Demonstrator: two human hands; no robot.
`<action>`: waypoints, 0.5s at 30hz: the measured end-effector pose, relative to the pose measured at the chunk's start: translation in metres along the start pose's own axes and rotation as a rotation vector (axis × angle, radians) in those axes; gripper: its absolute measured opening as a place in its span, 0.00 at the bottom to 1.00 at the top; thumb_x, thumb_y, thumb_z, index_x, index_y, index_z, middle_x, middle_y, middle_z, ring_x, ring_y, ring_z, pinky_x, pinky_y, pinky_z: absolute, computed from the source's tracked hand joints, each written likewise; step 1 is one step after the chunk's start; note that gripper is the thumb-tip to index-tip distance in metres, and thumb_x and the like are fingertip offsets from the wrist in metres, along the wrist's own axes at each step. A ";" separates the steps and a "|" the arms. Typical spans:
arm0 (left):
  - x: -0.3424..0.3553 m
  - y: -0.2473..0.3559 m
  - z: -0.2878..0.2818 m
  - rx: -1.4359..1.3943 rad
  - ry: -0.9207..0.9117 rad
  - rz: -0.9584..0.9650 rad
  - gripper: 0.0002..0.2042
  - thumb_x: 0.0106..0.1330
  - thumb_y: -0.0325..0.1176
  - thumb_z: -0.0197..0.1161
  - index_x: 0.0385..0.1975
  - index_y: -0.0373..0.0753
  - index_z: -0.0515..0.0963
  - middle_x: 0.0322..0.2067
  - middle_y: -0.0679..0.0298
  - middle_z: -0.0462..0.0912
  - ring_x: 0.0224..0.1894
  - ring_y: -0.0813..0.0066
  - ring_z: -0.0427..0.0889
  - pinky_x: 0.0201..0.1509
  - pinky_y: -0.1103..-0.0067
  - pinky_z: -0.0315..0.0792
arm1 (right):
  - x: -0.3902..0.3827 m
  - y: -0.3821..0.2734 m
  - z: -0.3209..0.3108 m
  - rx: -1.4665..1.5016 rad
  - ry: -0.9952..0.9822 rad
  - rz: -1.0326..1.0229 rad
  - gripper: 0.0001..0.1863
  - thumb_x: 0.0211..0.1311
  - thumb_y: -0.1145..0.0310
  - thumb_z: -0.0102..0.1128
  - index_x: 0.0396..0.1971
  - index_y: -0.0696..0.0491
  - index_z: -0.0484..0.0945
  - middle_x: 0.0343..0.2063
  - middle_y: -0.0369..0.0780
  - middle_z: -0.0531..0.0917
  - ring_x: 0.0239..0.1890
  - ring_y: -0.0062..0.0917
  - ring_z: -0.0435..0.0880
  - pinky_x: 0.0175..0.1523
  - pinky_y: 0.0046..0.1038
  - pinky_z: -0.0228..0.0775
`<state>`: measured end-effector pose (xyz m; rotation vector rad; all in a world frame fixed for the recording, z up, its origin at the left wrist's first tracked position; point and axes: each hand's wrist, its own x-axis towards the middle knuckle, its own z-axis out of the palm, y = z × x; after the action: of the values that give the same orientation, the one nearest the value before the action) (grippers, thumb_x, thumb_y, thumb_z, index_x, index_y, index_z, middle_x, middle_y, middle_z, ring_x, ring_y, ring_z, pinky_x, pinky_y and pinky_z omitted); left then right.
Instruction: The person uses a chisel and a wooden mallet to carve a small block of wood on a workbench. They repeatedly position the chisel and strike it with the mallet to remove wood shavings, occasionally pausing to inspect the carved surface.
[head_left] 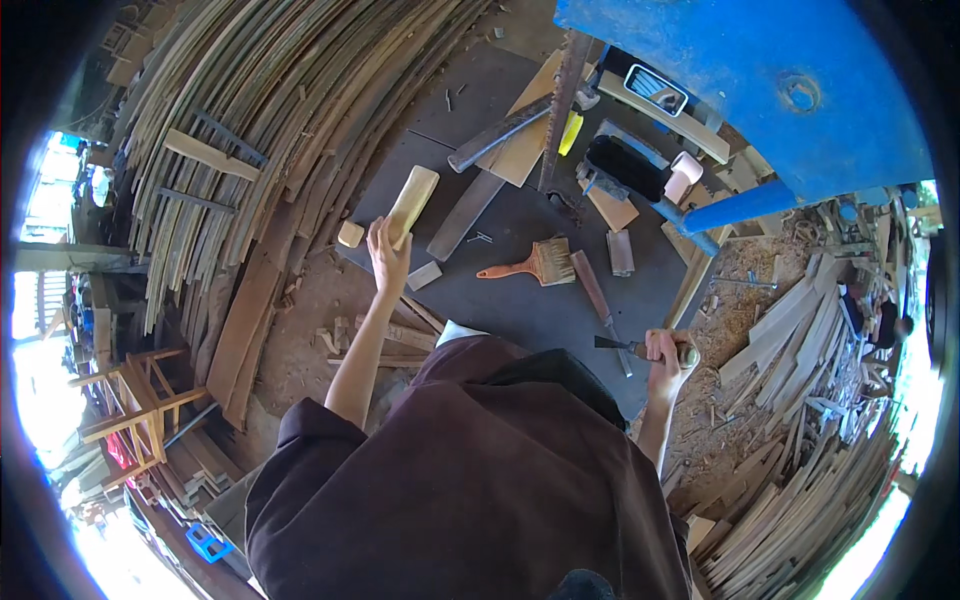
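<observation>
My left hand [388,258] grips the near end of a pale wooden block [414,195] at the left side of the dark work table [470,320]. A small wooden cube [350,234] lies just left of that hand. In my right hand [662,362] is a scraper [608,343] with a flared dark blade pointing left; its round handle end shows beyond my fist. A wood-handled chisel [592,285] lies near the blade. Between my hands rests a wide paintbrush [535,264] with an orange handle.
A handsaw [560,110], a hammer [500,132] and a phone [656,90] sit toward the back. A blue metal panel [740,60] overhangs the back right. Stacked planks [250,130] line the left; wood offcuts [800,320] and shavings cover the right.
</observation>
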<state>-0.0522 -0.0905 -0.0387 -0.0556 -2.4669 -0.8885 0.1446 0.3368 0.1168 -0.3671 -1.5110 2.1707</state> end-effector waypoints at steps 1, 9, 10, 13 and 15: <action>-0.007 0.004 -0.003 0.005 -0.122 0.006 0.23 0.55 0.32 0.70 0.51 0.37 0.73 0.56 0.54 0.71 0.59 0.51 0.68 0.62 0.63 0.65 | -0.001 0.000 -0.001 -0.002 0.001 -0.001 0.13 0.60 0.80 0.55 0.18 0.54 0.66 0.14 0.35 0.70 0.16 0.18 0.62 0.25 0.25 0.56; -0.041 0.036 -0.016 0.279 -0.628 -0.012 0.22 0.47 0.39 0.74 0.42 0.39 0.76 0.47 0.57 0.72 0.53 0.57 0.71 0.52 0.62 0.68 | -0.007 -0.003 0.000 0.041 0.079 0.012 0.13 0.60 0.81 0.56 0.18 0.55 0.66 0.14 0.34 0.68 0.16 0.17 0.62 0.24 0.24 0.55; -0.041 0.033 -0.012 0.214 -0.669 -0.052 0.21 0.47 0.37 0.74 0.40 0.40 0.77 0.46 0.58 0.73 0.53 0.57 0.72 0.52 0.61 0.68 | -0.007 -0.004 0.003 0.033 0.085 0.012 0.13 0.60 0.81 0.55 0.18 0.55 0.66 0.14 0.34 0.68 0.16 0.17 0.62 0.24 0.24 0.55; -0.041 0.032 0.000 0.122 -0.650 0.082 0.22 0.47 0.36 0.75 0.42 0.40 0.77 0.44 0.57 0.76 0.47 0.58 0.77 0.48 0.64 0.72 | -0.010 -0.005 0.003 0.011 0.067 0.001 0.12 0.60 0.82 0.55 0.19 0.55 0.67 0.14 0.34 0.68 0.16 0.17 0.62 0.24 0.23 0.54; -0.037 0.050 0.004 -0.151 -0.772 -0.117 0.21 0.51 0.36 0.73 0.45 0.38 0.77 0.43 0.56 0.79 0.44 0.62 0.80 0.46 0.67 0.76 | -0.012 -0.006 0.001 0.017 0.057 -0.012 0.12 0.59 0.82 0.55 0.19 0.55 0.67 0.14 0.34 0.68 0.16 0.17 0.62 0.23 0.23 0.54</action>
<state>-0.0115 -0.0440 -0.0302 -0.3737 -3.1183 -1.2847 0.1556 0.3310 0.1222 -0.4100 -1.4596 2.1440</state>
